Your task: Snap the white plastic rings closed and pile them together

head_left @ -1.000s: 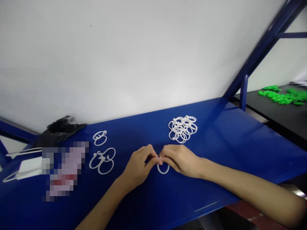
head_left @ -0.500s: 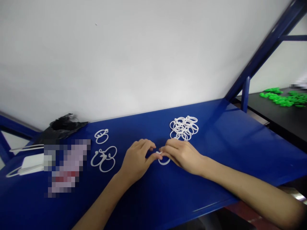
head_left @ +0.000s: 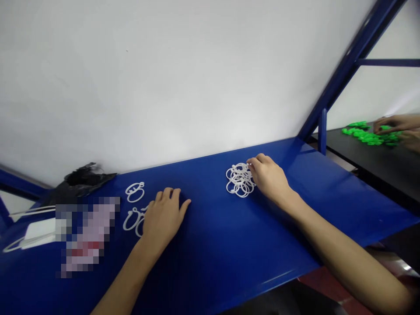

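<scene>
A pale wall (head_left: 197, 78) fills the upper part of the view, and a blue bench (head_left: 203, 245) runs along its foot. At the right a blue frame (head_left: 349, 63) slants upward, and past it stands a black table (head_left: 364, 164). The person's two bare hands come next in size: the left hand (head_left: 163, 214) is palm down with fingers spread and thumb out to the side; the right hand (head_left: 269, 175) has its fingers drawn together and bent downward. A crumpled black bag (head_left: 78, 188) lies near the wall at the left, a pixelated packet (head_left: 93, 234) in front of it, and a flat white object (head_left: 41, 232) beside the packet. On the black table, a co-worker's hands (head_left: 395, 124) are at a spread of green pieces (head_left: 365, 136). A heap of overlapping white rings (head_left: 240, 178) sits on the bench by the right hand, whose fingertips are at its far right edge; whether they grip a ring cannot be told. The left hand partly covers a smaller ring cluster (head_left: 137, 224); contact is unclear. Just beyond lies the smallest group, two joined rings (head_left: 134, 190).
</scene>
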The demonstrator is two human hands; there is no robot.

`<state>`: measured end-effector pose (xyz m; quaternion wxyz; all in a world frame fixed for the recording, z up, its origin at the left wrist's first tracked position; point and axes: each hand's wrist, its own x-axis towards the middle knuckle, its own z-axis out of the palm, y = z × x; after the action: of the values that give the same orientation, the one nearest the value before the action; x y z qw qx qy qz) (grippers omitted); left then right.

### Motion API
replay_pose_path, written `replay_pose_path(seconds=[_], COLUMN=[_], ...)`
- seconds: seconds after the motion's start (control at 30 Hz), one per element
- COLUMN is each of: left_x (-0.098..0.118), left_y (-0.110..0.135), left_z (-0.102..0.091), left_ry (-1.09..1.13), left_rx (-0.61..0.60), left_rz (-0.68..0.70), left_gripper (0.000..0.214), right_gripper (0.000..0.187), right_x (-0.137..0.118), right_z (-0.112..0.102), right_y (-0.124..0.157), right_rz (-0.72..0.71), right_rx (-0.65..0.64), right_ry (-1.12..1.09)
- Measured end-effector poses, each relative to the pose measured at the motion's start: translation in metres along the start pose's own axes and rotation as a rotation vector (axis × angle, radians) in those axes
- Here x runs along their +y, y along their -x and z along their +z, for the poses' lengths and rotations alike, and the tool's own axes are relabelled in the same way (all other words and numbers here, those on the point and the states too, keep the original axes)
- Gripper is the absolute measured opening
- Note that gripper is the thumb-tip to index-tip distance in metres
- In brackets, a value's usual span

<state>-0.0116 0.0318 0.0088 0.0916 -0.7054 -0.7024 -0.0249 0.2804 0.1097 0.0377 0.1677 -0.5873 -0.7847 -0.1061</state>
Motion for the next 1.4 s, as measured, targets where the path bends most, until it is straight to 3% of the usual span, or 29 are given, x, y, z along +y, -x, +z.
replay_pose_path(seconds=[0.2,0.3,0.4,0.5,0.6,0.7,0.9,1.07,1.23,1.4], left_x=[0.015,0.023,0.025,0.021,0.015,0.011,0.014,0.02,0.024,0.024], left_y=[0.006,0.011,0.011,0.009,0.005,0.001,0.001,0.006,0.009,0.008], left_z=[0.009,0.007,0.005,0.007,0.009,0.011,0.013,0.014,0.013,0.012], left_ry=[0.321,0.416,0.411,0.318,0.233,0.212,0.263,0.346,0.43,0.472], left_rx=[0.082,0.147,0.206,0.225,0.177,0.098,0.091,0.106,0.112,0.131], left_rz=[0.461,0.563,0.517,0.317,0.103,0.037,0.152,0.295,0.414,0.473], left_gripper=[0.029,0.026,0.027,0.038,0.056,0.056,0.044,0.04,0.041,0.038], right_gripper=[0.022,0.023,0.024,0.026,0.028,0.029,0.029,0.031,0.03,0.029], right_x=[-0.002,0.0,0.001,0.0,-0.006,-0.016,-0.04,-0.053,-0.061,-0.062], right_z=[0.004,0.007,0.009,0.009,0.005,0.001,0.001,0.007,0.009,0.009], right_y=[0.0,0.0,0.0,0.002,0.005,0.01,0.022,0.032,0.039,0.04], right_rz=[0.01,0.003,-0.024,-0.067,-0.142,-0.257,-0.552,-0.693,-0.757,-0.693], right_rx=[-0.04,-0.023,0.035,0.126,0.218,0.229,0.058,-0.094,-0.172,-0.148], right_ry=[0.013,0.007,0.002,-0.001,-0.042,-0.141,-0.327,-0.369,-0.379,-0.384])
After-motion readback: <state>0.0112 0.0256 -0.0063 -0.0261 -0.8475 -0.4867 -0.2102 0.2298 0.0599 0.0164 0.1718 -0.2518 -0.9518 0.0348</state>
